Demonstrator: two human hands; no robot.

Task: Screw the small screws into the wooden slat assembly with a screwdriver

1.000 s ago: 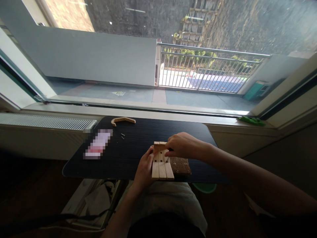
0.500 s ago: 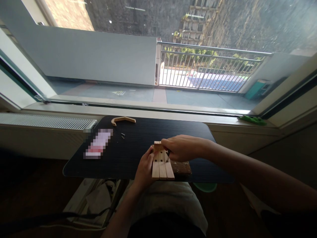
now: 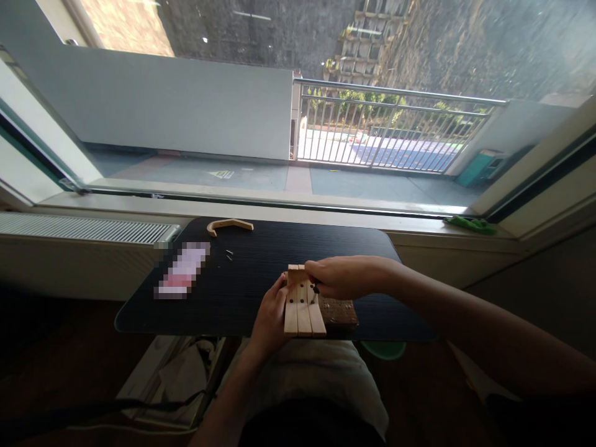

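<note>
My left hand [image 3: 270,311] is closed around the left side of a pale wooden piece [image 3: 303,321] made of three slats, with several dark screw heads or holes in it. It steadies the piece at the table's near edge. Above the right slat, my right hand [image 3: 342,276] is closed on a small dark screwdriver-like tool [image 3: 316,289]. The tool's thin end points down at the lower hole of that slat; most of its handle is hidden in the fingers. A brown woven-looking block [image 3: 339,313] lies just right of the slats, partly covered by them.
On the black table [image 3: 261,261] lie a curved wooden hook-shaped piece [image 3: 230,223], a few small screws [image 3: 229,254] and a blurred pinkish item [image 3: 183,270]. Beyond are a windowsill [image 3: 288,214] with a green cloth [image 3: 471,225] and a radiator [image 3: 88,228] at left.
The view has shifted slightly, so everything sits a little further left. Both hands keep their hold, and the tool stays at the same hole.
</note>
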